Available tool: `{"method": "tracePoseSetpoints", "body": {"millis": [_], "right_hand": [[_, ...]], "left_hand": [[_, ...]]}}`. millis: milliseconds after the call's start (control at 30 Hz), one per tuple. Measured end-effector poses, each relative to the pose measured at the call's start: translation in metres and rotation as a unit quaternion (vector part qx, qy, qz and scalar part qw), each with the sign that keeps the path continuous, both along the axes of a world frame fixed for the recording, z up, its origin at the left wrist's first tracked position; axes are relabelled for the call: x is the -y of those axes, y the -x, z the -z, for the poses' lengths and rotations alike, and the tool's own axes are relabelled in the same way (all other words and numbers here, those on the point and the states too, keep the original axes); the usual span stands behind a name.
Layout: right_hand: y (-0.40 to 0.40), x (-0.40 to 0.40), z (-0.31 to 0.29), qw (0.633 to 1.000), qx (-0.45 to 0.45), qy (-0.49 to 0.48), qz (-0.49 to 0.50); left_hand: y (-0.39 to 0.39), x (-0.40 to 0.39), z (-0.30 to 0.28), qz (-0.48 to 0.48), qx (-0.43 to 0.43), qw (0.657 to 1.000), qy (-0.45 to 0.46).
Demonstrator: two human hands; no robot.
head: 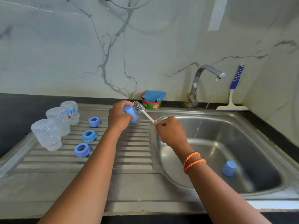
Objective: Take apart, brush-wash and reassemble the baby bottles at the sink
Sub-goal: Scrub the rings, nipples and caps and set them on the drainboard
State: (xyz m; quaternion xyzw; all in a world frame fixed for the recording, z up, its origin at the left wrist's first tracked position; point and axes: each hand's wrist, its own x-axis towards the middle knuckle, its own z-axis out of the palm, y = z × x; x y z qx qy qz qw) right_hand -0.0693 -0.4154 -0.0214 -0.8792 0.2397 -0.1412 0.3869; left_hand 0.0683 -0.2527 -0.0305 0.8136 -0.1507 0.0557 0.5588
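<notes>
Hands working at frame centre: left hand [119, 118] is gripping a blue cap [130, 113]; right hand [169, 131] is clenching a brush [140, 107] handle, bristles just beside the cap. Bottles [56, 123] and blue rings [89, 135] are sitting upside down at left. Second cap [229, 168] is lying in the sink [258, 125], lower right; tap [203, 78] is running.

Squeegee [233, 101] leans on marble wall [64, 46] — soap tub [151, 105] nearby
</notes>
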Motion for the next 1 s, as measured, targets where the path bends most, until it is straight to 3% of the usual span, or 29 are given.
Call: {"method": "tracePoseSetpoints", "body": {"millis": [200, 467, 733, 1000], "right_hand": [[-0.015, -0.009, 0.009, 1.000, -0.027, -0.001, 0.003], [-0.018, -0.002, 0.011, 0.999, -0.028, -0.017, 0.005], [-0.008, 0.011, 0.009, 0.999, -0.031, -0.013, 0.007], [0.015, 0.049, -0.003, 0.999, -0.010, -0.039, 0.032]], "left_hand": [[-0.006, -0.008, 0.008, -0.026, 0.000, 0.994, -0.105], [-0.001, 0.000, 0.004, -0.016, 0.012, 0.990, -0.137], [0.007, 0.011, -0.008, -0.011, 0.031, 0.968, -0.250], [0.014, 0.049, -0.019, -0.018, 0.088, 0.960, -0.266]]}}
